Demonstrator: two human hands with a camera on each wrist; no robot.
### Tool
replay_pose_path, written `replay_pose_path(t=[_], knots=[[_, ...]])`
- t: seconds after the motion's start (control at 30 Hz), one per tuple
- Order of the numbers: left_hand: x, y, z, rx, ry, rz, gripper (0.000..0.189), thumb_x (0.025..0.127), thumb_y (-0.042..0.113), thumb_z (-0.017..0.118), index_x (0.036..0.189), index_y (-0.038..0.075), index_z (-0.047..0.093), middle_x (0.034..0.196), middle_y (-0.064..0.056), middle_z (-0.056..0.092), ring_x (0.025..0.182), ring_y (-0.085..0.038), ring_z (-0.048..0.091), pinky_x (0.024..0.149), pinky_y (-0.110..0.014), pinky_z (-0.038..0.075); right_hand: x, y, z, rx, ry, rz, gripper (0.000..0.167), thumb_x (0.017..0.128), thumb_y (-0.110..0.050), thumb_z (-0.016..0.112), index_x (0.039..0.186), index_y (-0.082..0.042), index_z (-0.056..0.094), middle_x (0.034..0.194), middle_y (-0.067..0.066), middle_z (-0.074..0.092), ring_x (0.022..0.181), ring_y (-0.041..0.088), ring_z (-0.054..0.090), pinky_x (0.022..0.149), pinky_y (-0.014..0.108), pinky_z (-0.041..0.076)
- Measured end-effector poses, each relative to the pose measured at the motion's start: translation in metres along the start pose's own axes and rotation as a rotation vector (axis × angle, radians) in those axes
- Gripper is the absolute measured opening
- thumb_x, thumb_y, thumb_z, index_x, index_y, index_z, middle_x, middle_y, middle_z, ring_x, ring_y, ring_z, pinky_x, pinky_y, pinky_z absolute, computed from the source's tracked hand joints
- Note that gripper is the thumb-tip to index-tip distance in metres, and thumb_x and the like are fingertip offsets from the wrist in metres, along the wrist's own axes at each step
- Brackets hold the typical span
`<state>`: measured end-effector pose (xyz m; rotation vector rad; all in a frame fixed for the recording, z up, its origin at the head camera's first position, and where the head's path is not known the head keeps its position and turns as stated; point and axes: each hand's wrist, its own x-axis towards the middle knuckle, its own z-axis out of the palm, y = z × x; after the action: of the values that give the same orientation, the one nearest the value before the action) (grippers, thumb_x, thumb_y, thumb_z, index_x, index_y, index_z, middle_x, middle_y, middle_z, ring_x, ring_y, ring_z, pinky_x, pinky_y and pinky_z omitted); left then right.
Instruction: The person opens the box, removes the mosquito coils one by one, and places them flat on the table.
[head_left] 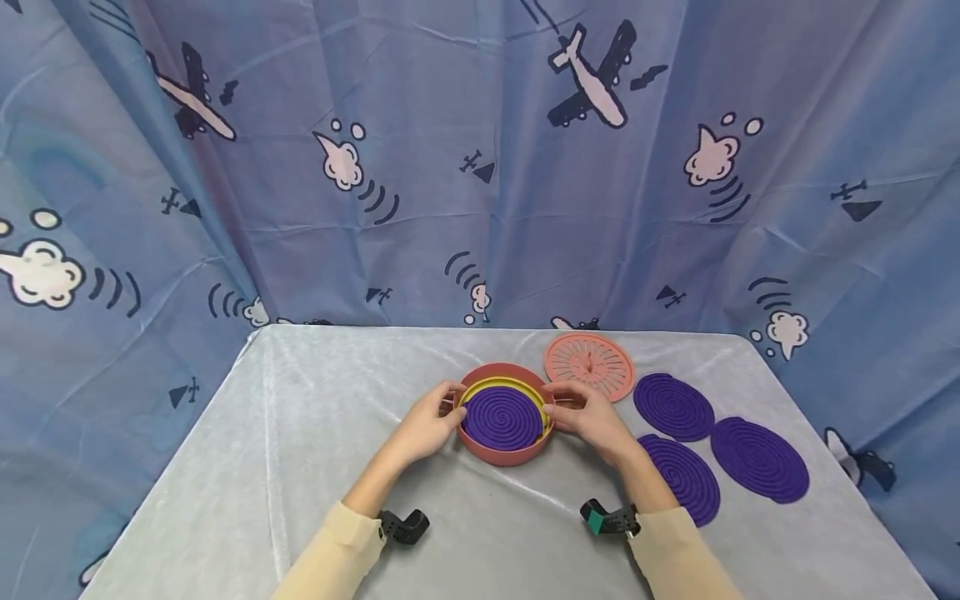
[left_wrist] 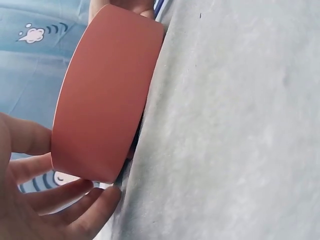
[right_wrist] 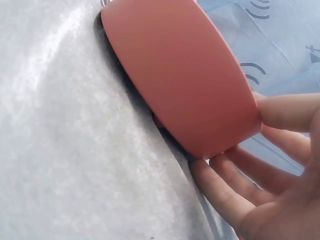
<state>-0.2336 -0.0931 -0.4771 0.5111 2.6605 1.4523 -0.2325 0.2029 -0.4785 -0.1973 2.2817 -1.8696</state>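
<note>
A round coral-red box [head_left: 504, 457] stands at the middle of the table, between the two hands. Inside lies a purple spiral coaster [head_left: 502, 419], with a yellow rim [head_left: 501, 382] of something showing around its back and right side. My left hand [head_left: 426, 427] grips the box's left side, thumb at the top edge and fingers around the outer wall. On the opposite side my right hand [head_left: 597, 423] holds it the same way. Both wrist views show the smooth outer wall [left_wrist: 107, 95] close over the cloth, with fingertips [right_wrist: 202, 167] low at its base.
Behind the box, to the right, lies a slotted coral lid [head_left: 570, 358] with a small knob. Three more purple spiral coasters [head_left: 673, 407] lie flat on the right, one partly behind the right forearm. A pale cloth covers the table [head_left: 187, 500]; a blue printed curtain [head_left: 420, 167] surrounds it.
</note>
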Motion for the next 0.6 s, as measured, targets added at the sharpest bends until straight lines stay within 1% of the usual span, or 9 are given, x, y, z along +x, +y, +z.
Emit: replay_pose_path(t=[0.13,0.23,0.37,0.47,0.53,0.6], knots=[[0.000,0.003,-0.002,0.067,-0.031,0.003,0.035,0.101,0.012,0.059,0.135,0.003,0.057,0.125,-0.018,0.064,0.113,-0.034,0.064,0.101,-0.052,0.048,-0.002,0.000,0.001,0.013,0.006,0.015,0.044,0.095,-0.008,0.071,0.135,0.004,0.058,0.135,0.026,0.056,0.110,0.024,0.063,0.086,0.032,0.058],[0.003,0.010,-0.005,0.151,-0.038,0.012,0.035,0.101,0.015,0.058,0.135,0.004,0.058,0.128,-0.017,0.063,0.117,-0.035,0.062,0.101,-0.053,0.048,-0.002,0.001,0.001,0.022,0.014,0.019,0.043,0.095,-0.008,0.072,0.134,0.003,0.058,0.135,0.025,0.056,0.111,0.026,0.062,0.086,0.033,0.058],[0.009,0.022,-0.008,0.302,-0.006,0.031,0.033,0.100,0.016,0.060,0.131,0.005,0.062,0.130,-0.016,0.063,0.123,-0.034,0.059,0.103,-0.052,0.047,-0.001,0.001,0.002,0.031,0.014,0.017,0.043,0.094,-0.007,0.072,0.134,0.003,0.059,0.135,0.025,0.056,0.113,0.028,0.062,0.087,0.034,0.058],[0.014,0.032,-0.010,0.378,0.025,0.036,0.031,0.099,0.016,0.061,0.128,0.005,0.063,0.128,-0.015,0.065,0.123,-0.033,0.059,0.102,-0.052,0.048,0.000,0.001,0.002,0.038,0.014,0.019,0.042,0.094,-0.006,0.071,0.134,0.002,0.059,0.135,0.025,0.056,0.113,0.028,0.062,0.087,0.034,0.058],[0.017,0.039,-0.011,0.399,0.038,0.048,0.030,0.099,0.017,0.060,0.127,0.005,0.064,0.125,-0.014,0.066,0.121,-0.032,0.060,0.100,-0.051,0.049,0.000,0.002,0.002,0.041,0.014,0.021,0.042,0.094,-0.006,0.071,0.134,0.002,0.059,0.135,0.025,0.056,0.113,0.028,0.062,0.087,0.034,0.058],[0.021,0.045,-0.010,0.395,0.047,0.082,0.028,0.100,0.017,0.059,0.125,0.005,0.065,0.121,-0.012,0.067,0.116,-0.030,0.062,0.098,-0.049,0.050,0.000,0.002,0.002,0.042,0.016,0.023,0.042,0.094,-0.006,0.071,0.134,0.002,0.059,0.134,0.025,0.056,0.113,0.028,0.062,0.087,0.034,0.058]])
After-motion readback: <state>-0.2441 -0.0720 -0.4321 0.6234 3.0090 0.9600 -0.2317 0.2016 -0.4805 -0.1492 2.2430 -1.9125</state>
